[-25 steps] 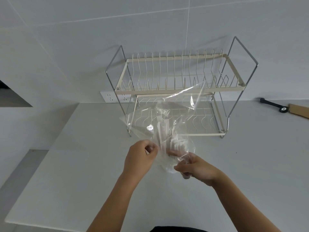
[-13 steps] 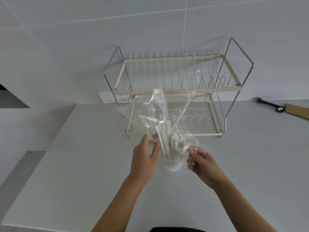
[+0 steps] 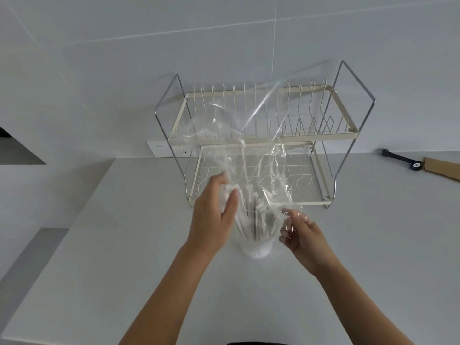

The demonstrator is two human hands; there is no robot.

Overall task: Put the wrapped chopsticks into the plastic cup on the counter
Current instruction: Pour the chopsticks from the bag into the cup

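A clear plastic cup [image 3: 257,252] stands on the pale counter [image 3: 124,245], a little in front of the dish rack. Several white paper-wrapped chopsticks [image 3: 251,215] stand upright in it, fanned out. A large clear plastic bag [image 3: 249,135] rises over the chopsticks and hangs in front of the rack. My left hand [image 3: 214,215] grips the bag's left side beside the chopstick tops. My right hand [image 3: 302,235] pinches the bag's right edge, just right of the cup.
A two-tier cream wire dish rack [image 3: 261,138] stands against the tiled wall behind the cup. A wall socket [image 3: 169,149] sits left of it. A black-handled tool [image 3: 400,159] with a cardboard piece [image 3: 443,168] lies far right. The counter's left edge drops off.
The bag has been lifted higher off the chopsticks, which now stand in the cup. My right hand moved right and took the bag's edge; my left hand shifted up along it.
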